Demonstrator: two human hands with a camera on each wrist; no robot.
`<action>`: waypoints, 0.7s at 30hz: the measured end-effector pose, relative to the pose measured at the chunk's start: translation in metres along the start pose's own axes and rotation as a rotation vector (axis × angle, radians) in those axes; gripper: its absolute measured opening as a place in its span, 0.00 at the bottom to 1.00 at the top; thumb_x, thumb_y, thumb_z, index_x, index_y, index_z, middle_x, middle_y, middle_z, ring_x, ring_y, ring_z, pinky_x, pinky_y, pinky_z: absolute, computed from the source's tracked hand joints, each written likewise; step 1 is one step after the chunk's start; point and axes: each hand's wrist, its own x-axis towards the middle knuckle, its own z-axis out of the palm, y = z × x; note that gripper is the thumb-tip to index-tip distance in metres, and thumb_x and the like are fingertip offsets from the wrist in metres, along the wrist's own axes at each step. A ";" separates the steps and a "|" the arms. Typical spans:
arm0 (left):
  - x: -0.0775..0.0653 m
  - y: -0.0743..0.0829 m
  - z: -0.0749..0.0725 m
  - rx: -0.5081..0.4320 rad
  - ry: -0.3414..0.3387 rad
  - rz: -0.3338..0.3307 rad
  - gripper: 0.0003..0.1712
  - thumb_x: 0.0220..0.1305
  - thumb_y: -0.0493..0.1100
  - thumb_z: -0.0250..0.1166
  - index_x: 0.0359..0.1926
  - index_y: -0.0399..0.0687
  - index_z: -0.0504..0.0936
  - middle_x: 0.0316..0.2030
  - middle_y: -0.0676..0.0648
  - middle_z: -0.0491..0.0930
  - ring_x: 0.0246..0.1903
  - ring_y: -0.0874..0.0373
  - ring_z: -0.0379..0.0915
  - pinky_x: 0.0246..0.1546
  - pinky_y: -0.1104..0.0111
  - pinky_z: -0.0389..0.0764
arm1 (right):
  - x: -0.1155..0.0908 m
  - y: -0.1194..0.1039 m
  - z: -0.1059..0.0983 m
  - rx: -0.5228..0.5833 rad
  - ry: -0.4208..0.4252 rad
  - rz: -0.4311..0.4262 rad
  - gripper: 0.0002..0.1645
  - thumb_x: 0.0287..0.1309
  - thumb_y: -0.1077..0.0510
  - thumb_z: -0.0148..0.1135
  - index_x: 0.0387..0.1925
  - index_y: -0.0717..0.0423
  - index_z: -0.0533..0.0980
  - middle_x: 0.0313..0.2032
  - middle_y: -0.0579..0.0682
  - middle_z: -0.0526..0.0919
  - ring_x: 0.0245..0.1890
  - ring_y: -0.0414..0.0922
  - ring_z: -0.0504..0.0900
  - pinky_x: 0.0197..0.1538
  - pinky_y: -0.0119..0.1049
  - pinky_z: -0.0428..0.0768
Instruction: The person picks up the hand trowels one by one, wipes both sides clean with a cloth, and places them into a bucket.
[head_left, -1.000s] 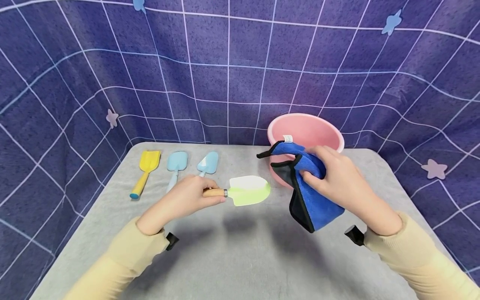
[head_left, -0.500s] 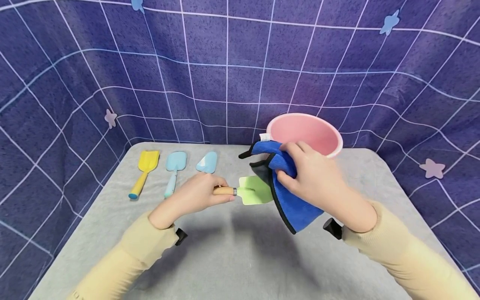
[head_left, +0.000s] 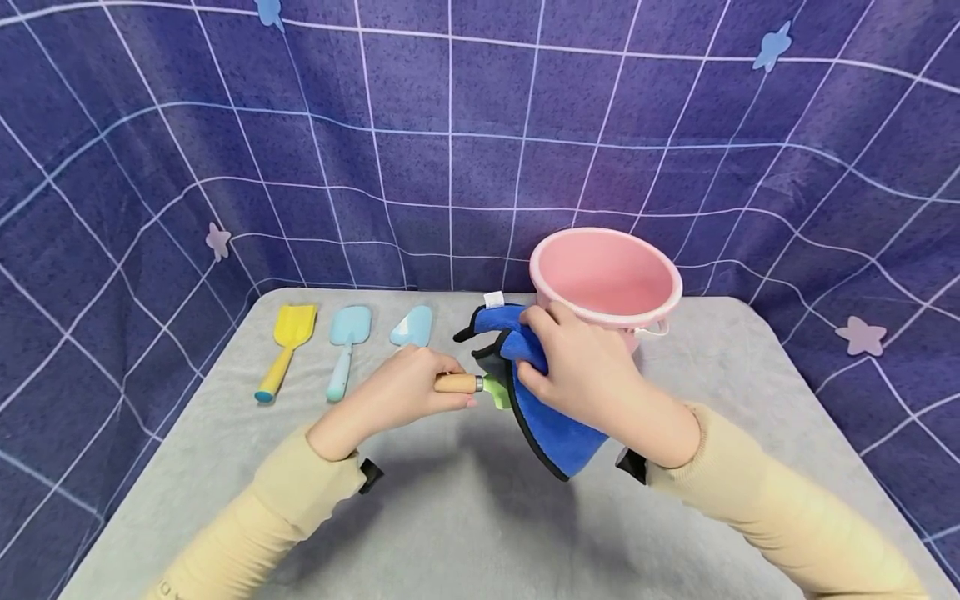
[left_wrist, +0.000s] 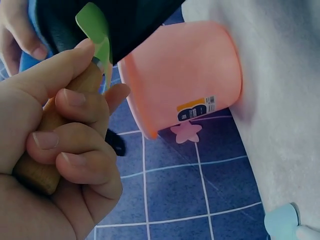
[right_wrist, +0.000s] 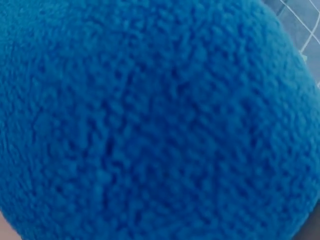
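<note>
My left hand [head_left: 405,385] grips the wooden handle of a small green trowel [head_left: 497,392]; in the left wrist view its fingers curl round the handle [left_wrist: 82,85]. Most of the trowel's blade is hidden by a blue cloth [head_left: 558,429] with black edging and a white tag. My right hand [head_left: 588,375] holds that cloth bunched between thumb and fingers, over the blade. Blue pile of the cloth [right_wrist: 160,120] fills nearly the whole right wrist view. Both hands are above the grey table, with shadows below them.
A pink bucket [head_left: 600,317] stands behind the right hand. At the back left lie a yellow toy shovel [head_left: 292,329], a light blue shovel [head_left: 350,325] and another light blue scoop [head_left: 412,325], partly behind the left hand. A blue gridded curtain [head_left: 450,150] surrounds the grey table [head_left: 450,533].
My right hand has moved left with the cloth, which now covers most of the trowel blade. My left hand has shifted slightly right with the trowel, and more of the bucket shows.
</note>
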 end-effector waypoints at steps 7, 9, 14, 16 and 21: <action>0.002 0.002 0.004 0.020 0.023 0.006 0.12 0.53 0.55 0.70 0.23 0.55 0.81 0.18 0.62 0.73 0.17 0.71 0.65 0.21 0.75 0.69 | -0.003 -0.001 0.016 -0.048 -0.021 -0.017 0.25 0.49 0.47 0.64 0.48 0.53 0.73 0.33 0.52 0.75 0.24 0.47 0.77 0.19 0.43 0.73; 0.002 0.003 0.004 0.034 0.023 -0.005 0.12 0.52 0.55 0.70 0.24 0.55 0.81 0.18 0.62 0.74 0.18 0.71 0.66 0.21 0.75 0.69 | -0.005 -0.001 0.020 -0.057 -0.012 -0.023 0.25 0.49 0.47 0.64 0.47 0.53 0.73 0.32 0.51 0.74 0.23 0.47 0.76 0.19 0.42 0.72; 0.002 0.005 0.005 0.049 0.022 -0.018 0.12 0.52 0.54 0.71 0.24 0.54 0.81 0.18 0.61 0.74 0.17 0.70 0.66 0.21 0.75 0.69 | -0.006 0.000 0.028 -0.082 -0.004 -0.029 0.24 0.48 0.47 0.65 0.46 0.54 0.73 0.31 0.52 0.73 0.20 0.47 0.76 0.17 0.42 0.72; 0.002 0.005 0.005 0.053 0.025 -0.012 0.11 0.51 0.53 0.71 0.24 0.53 0.82 0.18 0.61 0.74 0.18 0.70 0.66 0.22 0.75 0.69 | -0.006 0.000 0.030 -0.092 -0.004 -0.026 0.24 0.48 0.48 0.65 0.45 0.55 0.74 0.30 0.52 0.73 0.20 0.47 0.76 0.17 0.42 0.72; 0.001 0.004 0.007 0.058 0.039 -0.002 0.11 0.51 0.52 0.72 0.24 0.52 0.82 0.18 0.61 0.74 0.17 0.71 0.66 0.21 0.75 0.69 | -0.007 0.000 0.033 -0.113 -0.010 -0.027 0.22 0.48 0.48 0.65 0.43 0.56 0.74 0.29 0.52 0.73 0.21 0.47 0.76 0.17 0.43 0.72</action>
